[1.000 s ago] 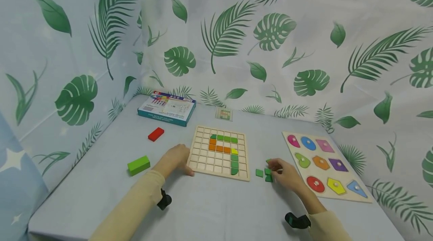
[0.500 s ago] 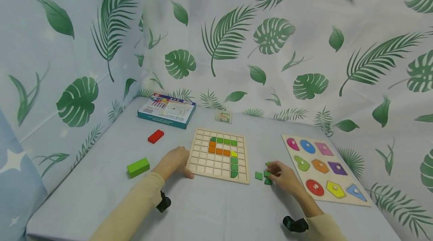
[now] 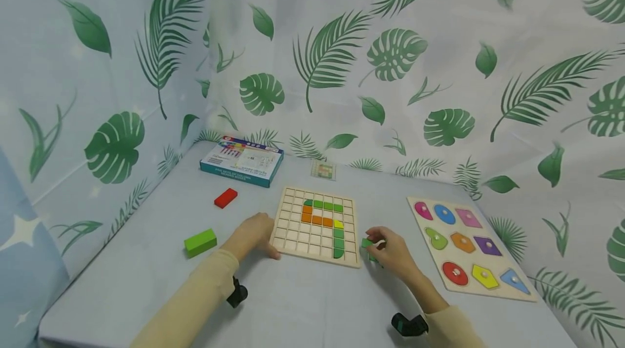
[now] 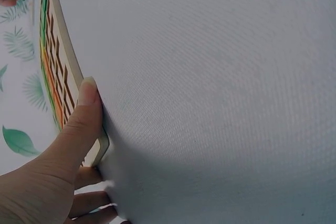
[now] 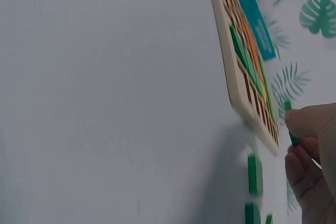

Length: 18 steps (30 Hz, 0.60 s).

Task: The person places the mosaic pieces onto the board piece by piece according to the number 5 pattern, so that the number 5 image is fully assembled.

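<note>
A wooden grid board (image 3: 299, 233) lies on the table with green, orange and yellow tiles set in it. My left hand (image 3: 253, 234) holds its near left corner; the thumb (image 4: 86, 95) presses the board's edge (image 4: 67, 66) and the fingers curl round the side. My right hand (image 3: 390, 254) hovers just right of the board and pinches a small green tile (image 3: 367, 242) between thumb and fingers. The right wrist view shows that tile (image 5: 290, 124) on edge beside the board (image 5: 247, 61). Loose green tiles (image 5: 254, 174) lie on the table under the hand.
A shape puzzle board (image 3: 480, 283) lies at the right. At the back left sits a blue box (image 3: 241, 160), with a small card (image 3: 323, 169) beside it. A red block (image 3: 225, 197) and a green block (image 3: 200, 241) lie left of the grid. Leaf-print curtains enclose the table.
My right hand has picked one green tile from the loose tiles and carried it left to the board's right edge. The left hand has stayed at the corner.
</note>
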Each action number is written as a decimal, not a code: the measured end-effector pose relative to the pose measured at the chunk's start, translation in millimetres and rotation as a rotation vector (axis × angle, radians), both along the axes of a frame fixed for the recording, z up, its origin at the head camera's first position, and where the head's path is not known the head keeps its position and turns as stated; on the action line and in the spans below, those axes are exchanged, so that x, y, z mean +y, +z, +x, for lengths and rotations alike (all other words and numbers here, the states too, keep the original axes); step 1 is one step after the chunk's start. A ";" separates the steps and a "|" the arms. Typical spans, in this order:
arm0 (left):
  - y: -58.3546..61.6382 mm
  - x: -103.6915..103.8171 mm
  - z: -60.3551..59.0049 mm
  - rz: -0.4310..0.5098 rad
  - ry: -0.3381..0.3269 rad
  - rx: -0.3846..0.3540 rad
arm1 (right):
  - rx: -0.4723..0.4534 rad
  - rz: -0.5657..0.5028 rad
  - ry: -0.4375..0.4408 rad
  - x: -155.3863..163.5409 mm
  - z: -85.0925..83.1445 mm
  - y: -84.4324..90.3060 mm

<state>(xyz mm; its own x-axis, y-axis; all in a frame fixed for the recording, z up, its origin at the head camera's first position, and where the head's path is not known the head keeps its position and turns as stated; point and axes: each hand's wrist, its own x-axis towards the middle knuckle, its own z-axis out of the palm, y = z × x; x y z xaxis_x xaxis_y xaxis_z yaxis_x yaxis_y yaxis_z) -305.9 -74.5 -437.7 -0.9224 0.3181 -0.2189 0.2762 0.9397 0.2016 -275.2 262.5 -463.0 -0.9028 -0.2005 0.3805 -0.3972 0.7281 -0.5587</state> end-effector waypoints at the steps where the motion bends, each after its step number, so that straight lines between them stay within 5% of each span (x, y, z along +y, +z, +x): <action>1: -0.5 -0.2 0.0 -0.002 -0.001 0.003 | 0.007 -0.006 0.012 -5.3 -0.1 0.4; 18: -1.7 -0.2 0.0 -0.017 -0.023 0.029 | 0.004 -0.003 0.200 -61.4 1.0 -6.5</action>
